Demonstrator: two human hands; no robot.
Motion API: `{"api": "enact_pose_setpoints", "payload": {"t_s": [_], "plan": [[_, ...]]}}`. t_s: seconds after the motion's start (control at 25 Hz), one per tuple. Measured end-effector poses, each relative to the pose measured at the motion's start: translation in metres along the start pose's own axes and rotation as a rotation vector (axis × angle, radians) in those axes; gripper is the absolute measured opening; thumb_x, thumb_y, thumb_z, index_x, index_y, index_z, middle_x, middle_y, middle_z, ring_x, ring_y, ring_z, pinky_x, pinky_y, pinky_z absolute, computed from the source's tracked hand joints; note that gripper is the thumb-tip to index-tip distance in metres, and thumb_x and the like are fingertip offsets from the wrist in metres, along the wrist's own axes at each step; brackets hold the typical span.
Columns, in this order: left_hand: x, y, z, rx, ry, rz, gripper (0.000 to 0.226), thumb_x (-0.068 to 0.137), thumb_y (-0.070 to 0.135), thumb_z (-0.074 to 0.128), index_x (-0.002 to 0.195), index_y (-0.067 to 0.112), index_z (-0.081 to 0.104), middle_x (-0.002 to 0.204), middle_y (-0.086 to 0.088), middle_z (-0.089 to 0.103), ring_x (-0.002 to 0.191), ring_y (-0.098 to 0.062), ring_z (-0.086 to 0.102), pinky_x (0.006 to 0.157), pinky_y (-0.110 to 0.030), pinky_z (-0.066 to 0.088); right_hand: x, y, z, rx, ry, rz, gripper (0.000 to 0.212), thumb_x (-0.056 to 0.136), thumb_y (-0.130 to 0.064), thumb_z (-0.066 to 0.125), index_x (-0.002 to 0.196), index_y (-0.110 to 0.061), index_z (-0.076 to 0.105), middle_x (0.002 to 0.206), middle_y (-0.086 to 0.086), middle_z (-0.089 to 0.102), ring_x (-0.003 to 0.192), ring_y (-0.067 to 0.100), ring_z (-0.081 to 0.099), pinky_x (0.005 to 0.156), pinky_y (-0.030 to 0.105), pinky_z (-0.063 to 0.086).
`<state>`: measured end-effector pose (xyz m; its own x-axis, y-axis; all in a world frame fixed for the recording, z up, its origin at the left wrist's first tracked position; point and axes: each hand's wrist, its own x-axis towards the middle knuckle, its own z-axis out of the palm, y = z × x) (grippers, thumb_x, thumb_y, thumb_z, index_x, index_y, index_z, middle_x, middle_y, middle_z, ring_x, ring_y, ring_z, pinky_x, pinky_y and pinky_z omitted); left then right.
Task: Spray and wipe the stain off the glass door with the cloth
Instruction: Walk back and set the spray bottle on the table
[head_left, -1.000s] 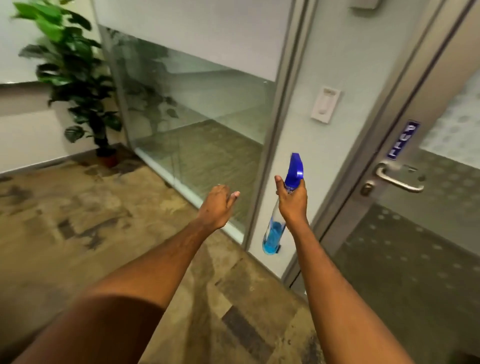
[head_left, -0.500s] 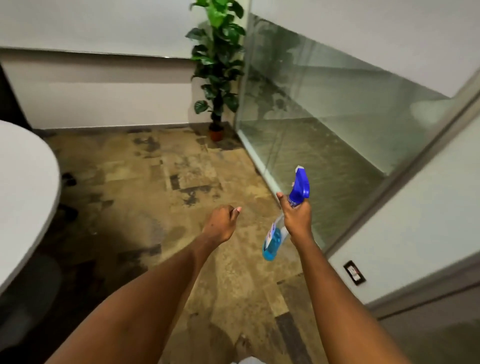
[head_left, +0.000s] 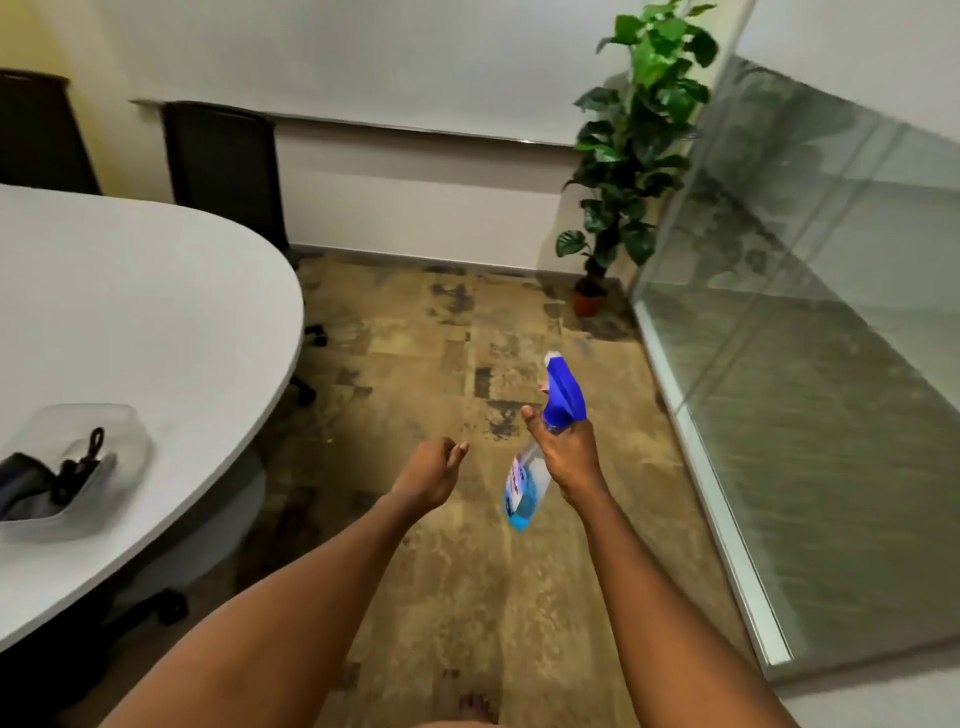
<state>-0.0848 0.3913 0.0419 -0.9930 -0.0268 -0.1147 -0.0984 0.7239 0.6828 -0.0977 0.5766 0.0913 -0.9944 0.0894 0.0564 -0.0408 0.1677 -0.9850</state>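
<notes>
One spray bottle (head_left: 524, 480), two hands, one potted plant (head_left: 631, 150), two dark chairs and one clear container are in view. The right hand (head_left: 569, 454) is closed around the neck of the spray bottle, thumb up beside the blue trigger head (head_left: 563, 395). The bottle hangs in the air above the patterned brown floor (head_left: 415, 364), not touching anything else. Its long axis runs steeply, tilted: the blue head is uppermost with its nozzle aimed away from the person, and the base swings down and to the left, toward the left hand. The body is clear plastic with blue liquid filling the lower part and a white label with red and blue print on its side. The left hand (head_left: 431, 473) is empty, fingers loosely curled, just to the left of the bottle and apart from it. The white bench (head_left: 156, 291) curves in from the left; near its left edge stands the clear container (head_left: 88, 467) with dark items inside. A glass wall (head_left: 810, 312) rises on the right.
</notes>
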Motion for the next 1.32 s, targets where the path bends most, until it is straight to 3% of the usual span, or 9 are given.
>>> {"api": "enact_pose_setpoints", "payload": {"t_s": [0.12, 0.2, 0.32, 0.48, 0.72, 0.84, 1.04, 1.16, 1.32], "plan": [[0.019, -0.022, -0.015, -0.023, 0.09, -0.101, 0.049, 0.097, 0.035, 0.041, 0.061, 0.003, 0.047, 0.056, -0.007, 0.044, 0.054, -0.024, 0.041, 0.055, -0.035, 0.031, 0.038, 0.0, 0.029, 0.019, -0.13, 0.023, 0.04, 0.08, -0.029, 0.075, 0.101, 0.001, 0.058, 0.086, 0.024, 0.061, 0.077, 0.034, 0.061, 0.078, 0.04, 0.051], [0.026, -0.033, -0.026, -0.01, 0.158, -0.126, 0.049, 0.097, 0.033, 0.041, 0.057, 0.004, 0.043, 0.056, -0.013, 0.042, 0.055, -0.027, 0.042, 0.057, -0.038, 0.031, 0.061, 0.0, 0.051, 0.026, -0.185, 0.036, 0.043, 0.078, -0.03, 0.076, 0.097, 0.004, 0.058, 0.074, 0.015, 0.059, 0.068, 0.026, 0.056, 0.072, 0.034, 0.047], [0.035, -0.054, -0.045, -0.025, 0.222, -0.182, 0.047, 0.098, 0.031, 0.041, 0.055, 0.009, 0.039, 0.062, -0.02, 0.046, 0.06, -0.028, 0.043, 0.061, -0.039, 0.033, 0.086, 0.002, 0.084, 0.023, -0.287, 0.01, 0.037, 0.08, -0.027, 0.075, 0.091, 0.003, 0.058, 0.072, 0.018, 0.057, 0.064, 0.02, 0.054, 0.069, 0.027, 0.045], [0.037, -0.081, -0.067, -0.109, 0.308, -0.281, 0.046, 0.098, 0.033, 0.041, 0.073, -0.001, 0.058, 0.073, -0.012, 0.057, 0.072, -0.026, 0.054, 0.069, -0.04, 0.042, 0.102, -0.001, 0.135, 0.038, -0.396, -0.02, 0.027, 0.079, -0.028, 0.075, 0.071, -0.02, 0.051, 0.06, -0.006, 0.046, 0.051, -0.001, 0.045, 0.056, 0.009, 0.042], [0.033, -0.147, -0.123, -0.094, 0.413, -0.353, 0.048, 0.097, 0.034, 0.042, 0.052, 0.018, 0.036, 0.05, 0.004, 0.038, 0.049, -0.015, 0.04, 0.058, -0.033, 0.033, 0.11, -0.012, 0.237, 0.032, -0.568, -0.03, 0.029, 0.081, -0.029, 0.073, 0.068, -0.022, 0.049, 0.05, -0.016, 0.048, 0.049, -0.004, 0.046, 0.054, 0.007, 0.042], [0.033, -0.184, -0.159, -0.113, 0.455, -0.413, 0.042, 0.097, 0.034, 0.043, 0.058, 0.019, 0.046, 0.059, 0.001, 0.047, 0.057, -0.015, 0.045, 0.062, -0.031, 0.034, 0.109, -0.02, 0.293, 0.04, -0.613, -0.026, 0.029, 0.082, -0.027, 0.072, 0.068, -0.022, 0.048, 0.048, -0.017, 0.049, 0.05, -0.005, 0.049, 0.054, 0.007, 0.043], [0.037, -0.253, -0.228, -0.09, 0.564, -0.431, 0.045, 0.097, 0.032, 0.042, 0.059, 0.008, 0.044, 0.062, -0.008, 0.051, 0.063, -0.025, 0.049, 0.062, -0.036, 0.034, 0.1, -0.041, 0.392, 0.098, -0.667, -0.017, 0.016, 0.081, -0.03, 0.072, 0.087, -0.026, 0.057, 0.074, -0.003, 0.057, 0.068, 0.002, 0.058, 0.067, 0.018, 0.05], [0.04, -0.285, -0.261, -0.084, 0.61, -0.435, 0.036, 0.096, 0.027, 0.046, 0.077, 0.002, 0.063, 0.08, -0.014, 0.063, 0.081, -0.03, 0.058, 0.071, -0.033, 0.038, 0.098, -0.05, 0.441, 0.121, -0.678, -0.019, 0.017, 0.082, -0.028, 0.072, 0.093, -0.026, 0.059, 0.081, -0.004, 0.06, 0.076, 0.003, 0.061, 0.069, 0.018, 0.049], [0.039, -0.33, -0.303, -0.097, 0.693, -0.431, 0.027, 0.093, 0.019, 0.053, 0.093, -0.003, 0.069, 0.096, -0.019, 0.069, 0.092, -0.032, 0.062, 0.083, -0.037, 0.043, 0.098, -0.057, 0.499, 0.079, -0.724, -0.004, 0.016, 0.082, -0.024, 0.073, 0.086, -0.031, 0.059, 0.084, -0.006, 0.064, 0.082, 0.005, 0.064, 0.072, 0.014, 0.05]]}}
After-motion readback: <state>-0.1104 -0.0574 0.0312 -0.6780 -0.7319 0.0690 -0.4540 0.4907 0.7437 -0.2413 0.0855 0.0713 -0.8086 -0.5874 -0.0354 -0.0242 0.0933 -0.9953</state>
